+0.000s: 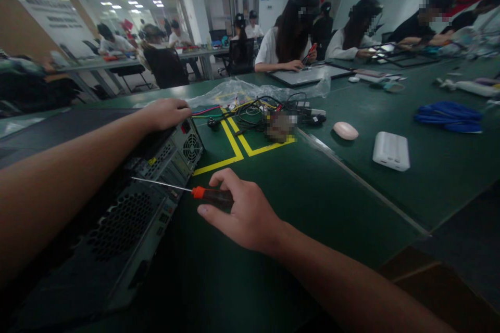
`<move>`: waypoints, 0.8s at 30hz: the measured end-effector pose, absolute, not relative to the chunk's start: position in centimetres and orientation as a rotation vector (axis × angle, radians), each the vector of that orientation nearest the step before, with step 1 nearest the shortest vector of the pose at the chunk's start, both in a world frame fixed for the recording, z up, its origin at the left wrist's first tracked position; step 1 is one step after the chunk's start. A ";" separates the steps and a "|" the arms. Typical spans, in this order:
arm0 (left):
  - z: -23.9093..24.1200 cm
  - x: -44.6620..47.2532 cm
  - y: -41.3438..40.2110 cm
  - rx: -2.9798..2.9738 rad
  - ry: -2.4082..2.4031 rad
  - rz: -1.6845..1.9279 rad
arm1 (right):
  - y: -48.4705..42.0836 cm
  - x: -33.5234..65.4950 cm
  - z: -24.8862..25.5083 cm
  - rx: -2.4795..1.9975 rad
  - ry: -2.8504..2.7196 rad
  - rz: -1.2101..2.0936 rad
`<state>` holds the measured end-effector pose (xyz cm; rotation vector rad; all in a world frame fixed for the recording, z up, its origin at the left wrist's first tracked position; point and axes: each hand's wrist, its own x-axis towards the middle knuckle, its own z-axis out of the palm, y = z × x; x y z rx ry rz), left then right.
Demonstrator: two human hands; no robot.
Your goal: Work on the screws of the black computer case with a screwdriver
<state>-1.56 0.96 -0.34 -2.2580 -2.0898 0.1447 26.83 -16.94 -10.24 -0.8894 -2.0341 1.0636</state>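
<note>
A dark computer case [164, 164] lies at the left, its rear panel with vent holes, ports and a round fan grille turned toward the right. My left hand [166, 113] rests on the upper far corner of the case, fingers bent over its edge. In my right hand [250, 208] is a screwdriver [200, 193] with a black and orange handle. Its handle sits against my palm, while thumb and index finger stand partly away from it. The thin shaft points left across the rear panel; whether the tip touches a screw, I cannot tell.
Beyond the case lie tangled cables [253, 114] and clear plastic wrap [234, 89] near yellow tape [234, 138]. To the right are a pink oval object [346, 130], a white box-shaped device [391, 151] and a blue bundle [448, 116]. Several people work across the green table [336, 208].
</note>
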 end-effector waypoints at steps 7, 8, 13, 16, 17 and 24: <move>-1.8 -3.1 2.5 -2.240 -2.090 0.046 | -16.7 26.7 -10.5 -0.858 -2.066 0.998; -1.7 -3.1 2.4 -2.238 -2.089 0.050 | -16.6 26.7 -10.4 -0.854 -2.067 1.000; -0.8 -2.2 1.4 -2.283 -2.074 0.099 | -16.7 26.9 -10.2 -0.854 -2.075 1.010; -1.0 -2.3 1.6 -2.277 -2.076 0.088 | -16.7 26.9 -10.2 -0.856 -2.079 1.001; -1.2 -2.5 1.8 -2.273 -2.075 0.069 | -16.7 26.8 -10.3 -0.859 -2.077 1.000; -1.2 -2.3 1.8 -2.254 -2.072 0.085 | -16.6 26.7 -10.6 -0.847 -2.073 0.998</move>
